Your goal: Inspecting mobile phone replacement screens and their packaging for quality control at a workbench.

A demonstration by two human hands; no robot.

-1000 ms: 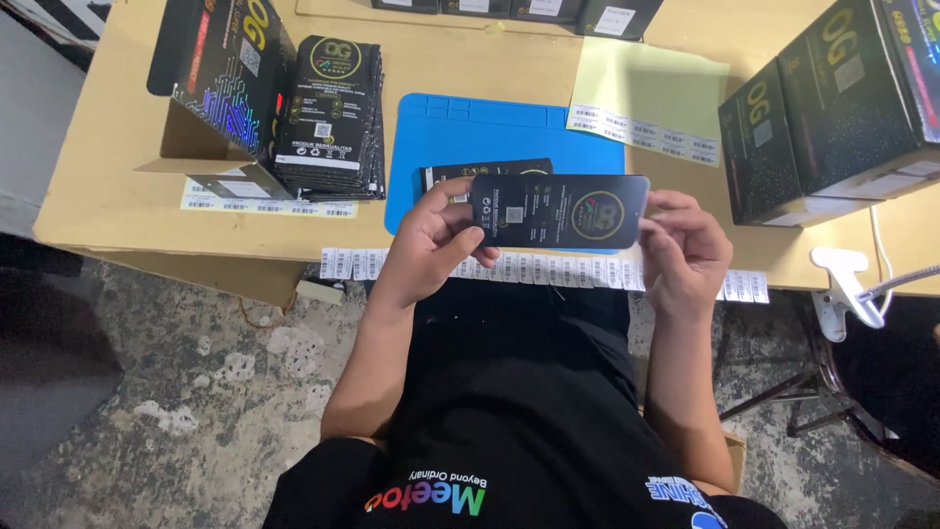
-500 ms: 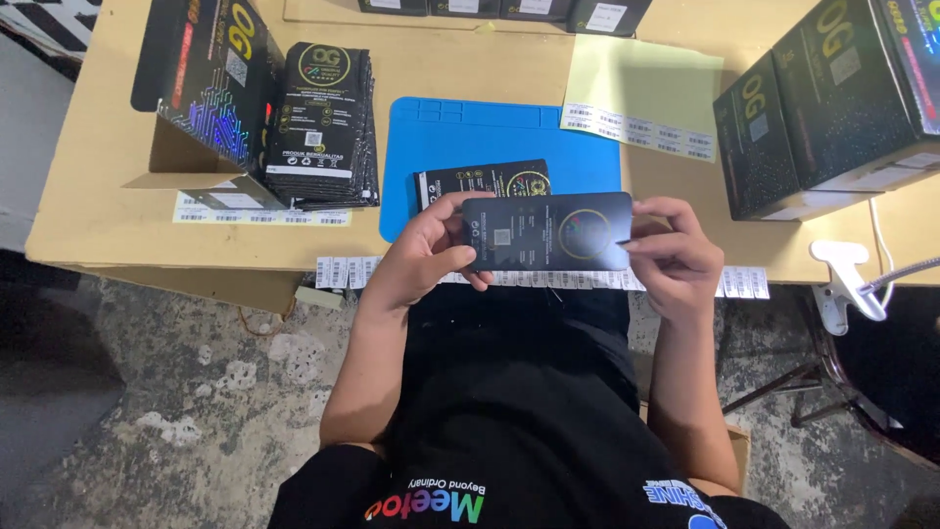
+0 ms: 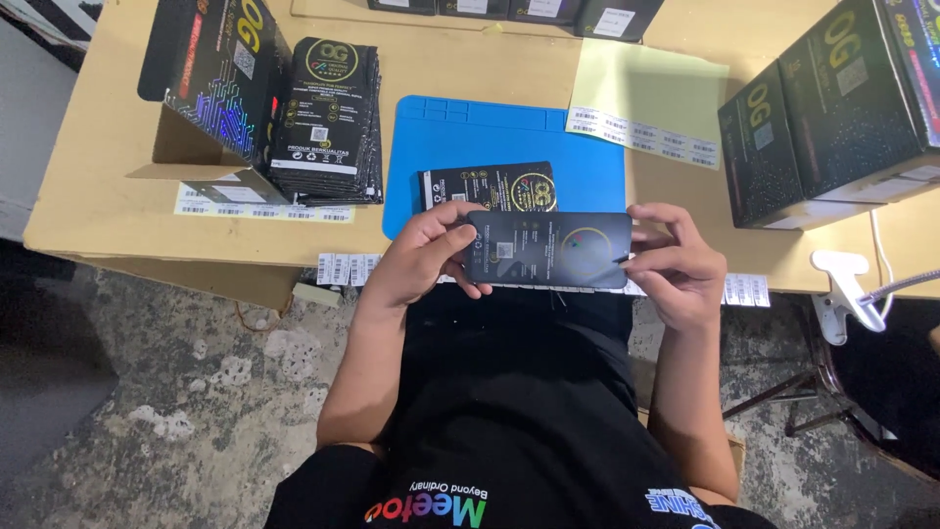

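Observation:
I hold a flat dark rectangular pouch level over the table's near edge. My left hand grips its left end with the thumb on top. At the pouch's right end, my right hand pinches the edge with fingertips. A second black pouch with gold print lies just beyond, on the blue mat.
A stack of black pouches leans beside an open black carton at left. Two tall black boxes stand at right. Strips of barcode labels lie on a yellow sheet, with more along the table edge. A white clamp sits at far right.
The pouch in my hands has come down slightly toward me and now lies flatter; my right fingers have shifted along its right edge.

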